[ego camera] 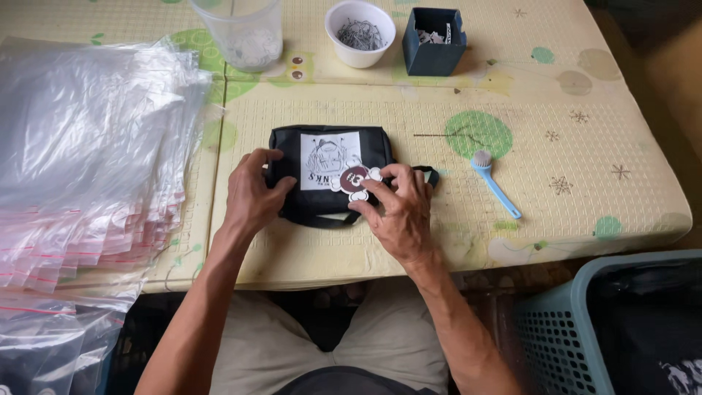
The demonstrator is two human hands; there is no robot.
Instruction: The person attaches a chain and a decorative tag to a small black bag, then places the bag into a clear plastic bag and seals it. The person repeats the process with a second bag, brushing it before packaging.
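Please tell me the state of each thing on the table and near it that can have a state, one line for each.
Black pouch: lying flat, held by both hands.
Bear charm: resting on the pouch, under the right hand's fingertips.
Left hand: grip on the pouch's left end.
Right hand: fingers touching the charm.
White cup: upright, holding small metal pieces.
Dark box: open.
Blue brush: lying untouched.
Plastic bags: stacked flat.

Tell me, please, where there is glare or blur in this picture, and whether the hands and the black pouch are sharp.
Head view: soft, even daylight; white glare on the stack of clear plastic bags; the left hand, right hand and black pouch are fairly sharp; the teal basket at the lower right edge is dark and slightly soft.
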